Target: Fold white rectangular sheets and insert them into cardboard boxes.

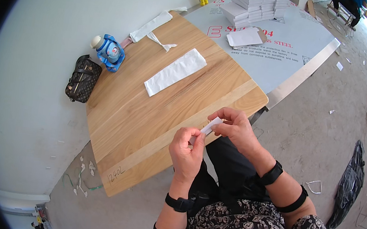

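Note:
A small strip of white paper or card [210,125] is stretched between my two hands, above the near edge of the wooden table [146,124]. My left hand [187,149] pinches its lower left end between thumb and fingers. At the upper right end, my right hand [236,130] grips it with bent fingertips. Part of the strip is hidden behind the fingers. Beyond my hands, a flat white cloth or paper sleeve [175,72] lies on the table.
Stacks of white cards or boxes [255,5] stand on the film-covered metal table [287,40] behind. A blue bottle [110,52], a brown patterned bag [83,79] and another white piece [152,26] line the wall side. A black plastic bag [349,187] lies on the floor at right.

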Available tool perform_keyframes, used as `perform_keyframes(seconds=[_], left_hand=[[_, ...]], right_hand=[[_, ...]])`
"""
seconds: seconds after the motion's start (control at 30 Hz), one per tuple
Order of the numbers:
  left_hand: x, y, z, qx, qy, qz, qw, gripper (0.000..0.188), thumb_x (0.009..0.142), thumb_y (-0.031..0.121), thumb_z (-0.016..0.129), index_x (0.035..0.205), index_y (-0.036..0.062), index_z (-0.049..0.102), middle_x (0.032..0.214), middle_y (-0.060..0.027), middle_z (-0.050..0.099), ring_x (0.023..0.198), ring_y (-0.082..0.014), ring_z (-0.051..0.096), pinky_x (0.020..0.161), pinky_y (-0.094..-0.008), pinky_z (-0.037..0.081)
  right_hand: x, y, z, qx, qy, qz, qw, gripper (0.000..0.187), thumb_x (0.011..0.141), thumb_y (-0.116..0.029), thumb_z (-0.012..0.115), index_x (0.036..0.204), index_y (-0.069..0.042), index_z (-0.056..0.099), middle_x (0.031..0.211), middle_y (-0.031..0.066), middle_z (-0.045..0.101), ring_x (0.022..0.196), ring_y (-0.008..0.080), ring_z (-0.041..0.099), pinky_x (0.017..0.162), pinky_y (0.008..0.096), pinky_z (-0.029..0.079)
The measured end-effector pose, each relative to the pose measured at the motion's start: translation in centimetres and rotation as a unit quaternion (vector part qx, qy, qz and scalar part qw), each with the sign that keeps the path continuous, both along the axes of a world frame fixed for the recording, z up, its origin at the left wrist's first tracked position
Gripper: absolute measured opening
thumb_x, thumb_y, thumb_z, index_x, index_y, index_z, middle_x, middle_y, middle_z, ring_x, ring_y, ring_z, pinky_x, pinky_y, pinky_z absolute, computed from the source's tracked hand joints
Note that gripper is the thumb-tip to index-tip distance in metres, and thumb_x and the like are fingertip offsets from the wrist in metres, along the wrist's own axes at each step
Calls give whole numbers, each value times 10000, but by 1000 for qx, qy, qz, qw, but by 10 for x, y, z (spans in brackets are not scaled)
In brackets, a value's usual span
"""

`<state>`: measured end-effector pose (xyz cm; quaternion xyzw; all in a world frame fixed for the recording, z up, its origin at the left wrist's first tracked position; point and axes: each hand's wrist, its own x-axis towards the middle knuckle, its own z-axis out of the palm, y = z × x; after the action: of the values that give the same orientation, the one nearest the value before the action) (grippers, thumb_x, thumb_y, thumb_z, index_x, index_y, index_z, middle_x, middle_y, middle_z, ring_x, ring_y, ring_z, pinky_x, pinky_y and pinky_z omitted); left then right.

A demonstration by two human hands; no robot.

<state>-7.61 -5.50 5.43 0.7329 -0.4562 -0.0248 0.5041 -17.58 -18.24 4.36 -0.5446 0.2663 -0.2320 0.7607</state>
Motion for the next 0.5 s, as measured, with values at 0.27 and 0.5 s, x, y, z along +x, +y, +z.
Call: perform_keyframes(seconds=[0.27, 0.5], left_hand=[[7, -9, 8, 36, 170, 24, 985, 91, 805, 28, 679, 814, 15, 590, 734, -44, 637, 586, -93, 522, 515, -253, 403], [10, -6, 2, 51, 149, 23, 987, 115, 813, 65, 695, 860, -10, 622, 765, -39, 633, 632, -91, 548, 604, -242, 456]], right_hand=[[1, 1, 0, 8, 8, -8, 1000, 213, 750, -56, 629, 943, 33, 636, 807, 49, 628, 683, 106, 576, 623, 255, 469], [3, 2, -2, 15, -20, -14, 1000, 204, 763, -55, 626, 948, 32, 636, 814, 43, 630, 685, 102, 574, 627, 247, 466]])
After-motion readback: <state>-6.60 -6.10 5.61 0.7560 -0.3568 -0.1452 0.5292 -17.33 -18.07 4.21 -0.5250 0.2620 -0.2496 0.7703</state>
